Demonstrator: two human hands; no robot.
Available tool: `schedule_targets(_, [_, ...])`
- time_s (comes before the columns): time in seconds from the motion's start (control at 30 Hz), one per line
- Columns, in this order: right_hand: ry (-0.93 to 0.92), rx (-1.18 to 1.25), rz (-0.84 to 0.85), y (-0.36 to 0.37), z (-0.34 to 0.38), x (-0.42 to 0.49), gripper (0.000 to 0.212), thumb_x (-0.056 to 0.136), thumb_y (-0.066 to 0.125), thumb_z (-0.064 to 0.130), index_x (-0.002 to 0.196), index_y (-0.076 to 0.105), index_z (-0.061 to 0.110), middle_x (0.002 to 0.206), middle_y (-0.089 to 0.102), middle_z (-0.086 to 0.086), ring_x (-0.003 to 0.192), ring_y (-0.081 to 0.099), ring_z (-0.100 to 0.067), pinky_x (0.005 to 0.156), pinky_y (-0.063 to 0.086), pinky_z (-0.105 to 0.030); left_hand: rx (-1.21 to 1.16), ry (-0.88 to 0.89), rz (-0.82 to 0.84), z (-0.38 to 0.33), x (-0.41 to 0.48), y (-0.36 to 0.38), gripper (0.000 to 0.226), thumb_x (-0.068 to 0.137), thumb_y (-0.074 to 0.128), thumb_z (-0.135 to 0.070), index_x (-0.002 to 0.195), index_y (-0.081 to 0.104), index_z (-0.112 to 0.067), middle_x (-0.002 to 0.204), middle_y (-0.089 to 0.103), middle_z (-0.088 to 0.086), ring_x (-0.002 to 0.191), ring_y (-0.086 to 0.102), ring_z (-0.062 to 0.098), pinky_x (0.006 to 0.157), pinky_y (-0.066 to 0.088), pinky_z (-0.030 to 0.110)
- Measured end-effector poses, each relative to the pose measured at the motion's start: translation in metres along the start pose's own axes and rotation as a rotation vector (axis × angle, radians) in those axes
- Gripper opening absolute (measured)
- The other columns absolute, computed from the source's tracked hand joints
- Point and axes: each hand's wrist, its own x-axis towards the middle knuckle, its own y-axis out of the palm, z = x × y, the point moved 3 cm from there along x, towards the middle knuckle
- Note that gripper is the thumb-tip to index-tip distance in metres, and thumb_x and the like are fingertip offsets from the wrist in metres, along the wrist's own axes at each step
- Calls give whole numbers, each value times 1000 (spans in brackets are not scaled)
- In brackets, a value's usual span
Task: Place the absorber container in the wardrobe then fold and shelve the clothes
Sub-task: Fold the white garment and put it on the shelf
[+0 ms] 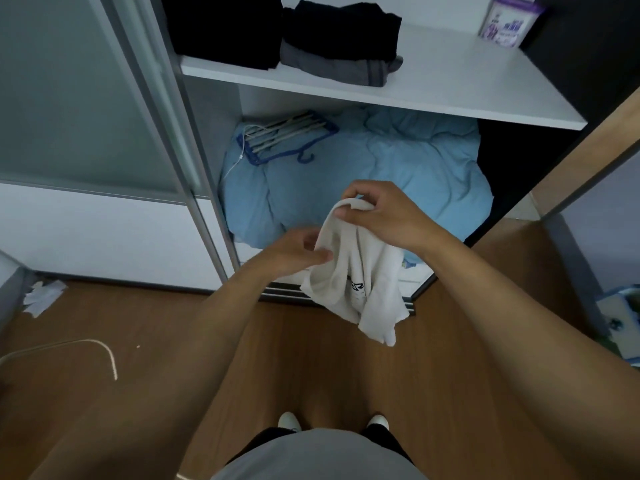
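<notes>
Already the absorber container (509, 22) and dark clothes (311, 36) are shelved, while a white garment (360, 271), pinched by left hand (298, 251) and right hand (384, 216), is not yet folded.

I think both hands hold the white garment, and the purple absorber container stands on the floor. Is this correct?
Not quite. In the head view the absorber container stands on the white shelf, not on the floor. The left hand and right hand do hold the white garment.
</notes>
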Motion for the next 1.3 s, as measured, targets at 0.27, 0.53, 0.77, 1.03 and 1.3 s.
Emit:
schedule_targets(0.27, [134, -94, 175, -27, -31, -17, 8, 86, 77, 30, 87, 79, 22, 82, 75, 14, 74, 64, 3, 69, 48, -15, 8, -160, -500, 32, -14, -28, 22, 71, 41, -22, 71, 63, -21, 77, 65, 3, 80, 62, 28, 69, 47, 34])
schedule_targets(0.53, [347, 42, 64, -17, -94, -35, 36, 91, 72, 33, 76, 66, 0, 69, 57, 0, 62, 53, -8, 62, 38, -26, 24, -97, -518, 36, -17, -75, 26, 77, 43, -4, 75, 60, -23, 83, 62, -2, 86, 57, 25, 71, 41, 32])
schedule_targets(0.77, [336, 75, 63, -7, -96, -30, 52, 82, 75, 51, 61, 55, 8, 57, 49, 5, 51, 46, -6, 50, 32, -19, 165, 158, -573, 4, -28, -84, 11, 77, 43, -21, 80, 53, -23, 75, 58, -7, 75, 54, 20, 69, 40, 34])
schedule_targets(1.03, [370, 73, 174, 13, -90, -31, 22, 82, 80, 40, 91, 77, 21, 89, 77, 1, 78, 71, -9, 71, 52, -23, -236, -37, -582, 20, -31, -102, 28, 83, 47, -28, 84, 64, -6, 76, 60, -2, 68, 54, 10, 68, 40, 30])
schedule_targets(1.3, [344, 181, -361, -14, -104, -31, 26, 88, 76, 26, 72, 70, 6, 70, 62, -2, 64, 54, -12, 61, 39, -26, -205, 24, -263, 11, -33, -92, 31, 92, 69, -33, 68, 58, -16, 61, 52, -5, 55, 49, 10, 51, 34, 20])
